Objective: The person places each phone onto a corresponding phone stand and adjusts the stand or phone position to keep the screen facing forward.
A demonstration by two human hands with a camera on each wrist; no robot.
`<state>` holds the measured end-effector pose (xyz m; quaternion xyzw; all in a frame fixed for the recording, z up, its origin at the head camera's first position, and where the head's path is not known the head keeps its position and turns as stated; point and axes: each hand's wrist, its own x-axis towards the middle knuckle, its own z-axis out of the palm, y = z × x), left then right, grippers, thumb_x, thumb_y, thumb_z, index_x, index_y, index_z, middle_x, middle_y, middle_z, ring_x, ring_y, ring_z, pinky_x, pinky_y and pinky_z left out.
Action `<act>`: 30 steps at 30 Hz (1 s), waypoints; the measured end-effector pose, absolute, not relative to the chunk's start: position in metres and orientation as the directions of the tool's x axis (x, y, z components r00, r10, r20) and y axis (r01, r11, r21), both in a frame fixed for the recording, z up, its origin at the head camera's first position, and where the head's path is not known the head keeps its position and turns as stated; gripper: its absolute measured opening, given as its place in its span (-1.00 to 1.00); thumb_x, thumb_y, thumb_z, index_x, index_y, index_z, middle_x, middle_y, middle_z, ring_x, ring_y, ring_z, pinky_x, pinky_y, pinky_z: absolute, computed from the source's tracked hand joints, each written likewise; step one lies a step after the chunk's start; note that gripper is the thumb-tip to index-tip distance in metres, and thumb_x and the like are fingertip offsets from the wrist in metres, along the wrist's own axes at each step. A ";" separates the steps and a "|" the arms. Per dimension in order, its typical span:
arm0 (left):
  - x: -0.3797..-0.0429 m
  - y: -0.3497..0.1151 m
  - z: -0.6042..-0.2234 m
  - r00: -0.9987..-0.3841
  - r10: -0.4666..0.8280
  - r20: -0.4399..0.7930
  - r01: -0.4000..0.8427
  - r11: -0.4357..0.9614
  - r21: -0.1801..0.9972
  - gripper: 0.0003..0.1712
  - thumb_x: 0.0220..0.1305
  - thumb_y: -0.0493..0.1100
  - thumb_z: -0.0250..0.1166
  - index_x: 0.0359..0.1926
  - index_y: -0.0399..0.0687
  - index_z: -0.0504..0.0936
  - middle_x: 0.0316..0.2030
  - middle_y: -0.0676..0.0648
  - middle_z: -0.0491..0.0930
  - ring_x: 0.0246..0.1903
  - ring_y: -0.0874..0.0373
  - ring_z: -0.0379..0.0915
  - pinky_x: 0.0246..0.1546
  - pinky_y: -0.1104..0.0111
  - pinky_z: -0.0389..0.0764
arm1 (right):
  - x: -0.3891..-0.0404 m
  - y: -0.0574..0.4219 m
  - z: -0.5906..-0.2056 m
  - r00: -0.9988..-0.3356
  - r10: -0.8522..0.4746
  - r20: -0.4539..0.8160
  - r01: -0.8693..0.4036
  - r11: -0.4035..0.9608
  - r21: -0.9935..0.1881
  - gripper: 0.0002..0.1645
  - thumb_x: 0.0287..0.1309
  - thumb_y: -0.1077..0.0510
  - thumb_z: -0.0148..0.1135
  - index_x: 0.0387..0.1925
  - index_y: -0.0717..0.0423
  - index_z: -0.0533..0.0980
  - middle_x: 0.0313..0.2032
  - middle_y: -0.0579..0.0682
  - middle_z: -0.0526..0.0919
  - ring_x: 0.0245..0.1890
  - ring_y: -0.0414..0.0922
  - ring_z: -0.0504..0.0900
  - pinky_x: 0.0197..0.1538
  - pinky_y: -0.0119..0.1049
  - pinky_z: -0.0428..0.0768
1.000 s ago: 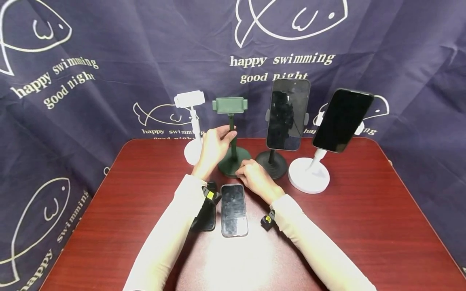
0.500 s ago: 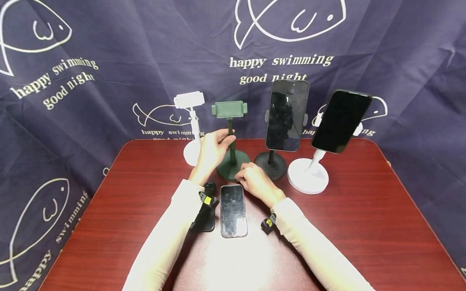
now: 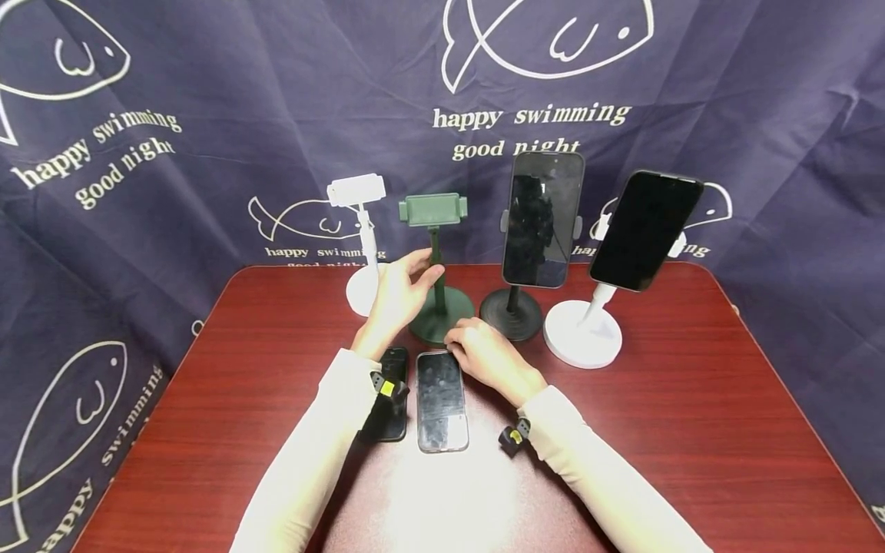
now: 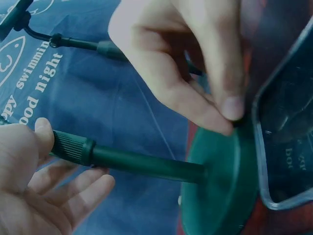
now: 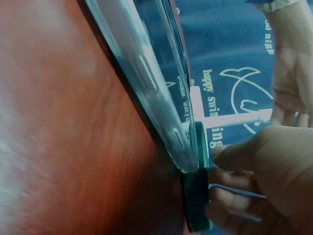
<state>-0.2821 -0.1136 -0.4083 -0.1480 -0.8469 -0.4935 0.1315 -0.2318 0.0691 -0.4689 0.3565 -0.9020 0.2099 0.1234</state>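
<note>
A green phone stand (image 3: 442,319) stands upright at the middle back, its holder unoccupied. My left hand (image 3: 402,290) holds its pole from the left. The thumb lies on the ribbed collar (image 4: 71,147) in the left wrist view, with the fingers loosely around behind it. My right hand (image 3: 487,353) pinches the front edge of the round base (image 4: 220,186) between thumb and curled fingers. Just in front of that base lies a phone (image 3: 442,403) in a clear case, screen up. Beneath my left wrist a dark phone (image 3: 396,415) is partly hidden.
A white stand (image 3: 364,288) without a phone is at left. To the right, a black stand (image 3: 512,313) holds a phone (image 3: 543,219) upright, and a white stand (image 3: 583,334) holds a tilted phone (image 3: 646,230). A dark blue printed cloth (image 3: 332,92) hangs behind the red-brown table (image 3: 691,399).
The green stand has shifted slightly toward me, its base now closer to the clear-cased phone. Both hands have moved along with it. The other stands stay put.
</note>
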 end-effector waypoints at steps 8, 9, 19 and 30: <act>-0.269 -0.117 -0.421 -0.919 0.171 0.355 0.391 0.518 0.761 -0.50 0.44 -0.13 0.32 0.30 -0.27 0.56 0.07 -0.26 0.72 0.09 -0.07 0.69 0.14 0.12 0.66 | -0.216 0.074 -0.473 -0.712 -0.591 0.380 -0.698 0.656 -0.287 -0.95 0.26 0.24 0.38 -0.27 0.11 0.73 -0.27 -0.06 0.69 -0.22 -0.09 0.70 -0.02 -0.23 0.68; -0.267 -0.118 -0.422 -0.921 0.178 0.347 0.387 0.522 0.760 -0.48 0.45 -0.13 0.32 0.31 -0.28 0.54 0.09 -0.26 0.71 0.10 -0.07 0.69 0.15 0.11 0.65 | -0.214 0.075 -0.473 -0.712 -0.592 0.377 -0.698 0.654 -0.292 -0.96 0.27 0.24 0.38 -0.27 0.10 0.72 -0.27 -0.06 0.68 -0.24 -0.11 0.70 -0.04 -0.24 0.69; -0.252 -0.132 -0.438 -0.934 0.269 0.236 0.343 0.484 0.805 -0.36 0.41 -0.08 0.35 0.40 -0.21 0.45 0.21 -0.28 0.62 0.13 -0.16 0.67 0.18 0.03 0.63 | -0.192 0.084 -0.474 -0.748 -0.576 0.328 -0.663 0.638 -0.391 -0.88 0.30 0.23 0.35 -0.17 0.15 0.72 -0.16 -0.02 0.73 -0.09 -0.12 0.73 0.05 -0.22 0.69; -0.236 -0.144 -0.449 -0.906 0.356 0.230 0.418 0.658 0.627 -0.45 0.34 0.01 0.41 0.23 -0.24 0.63 -0.02 -0.19 0.75 -0.40 0.08 0.58 -0.18 0.20 0.63 | -0.160 0.089 -0.468 -0.802 -0.491 0.340 -0.596 0.621 -0.509 -0.73 0.25 0.24 0.39 -0.03 0.25 0.67 -0.08 0.08 0.75 0.02 -0.03 0.73 0.13 -0.12 0.66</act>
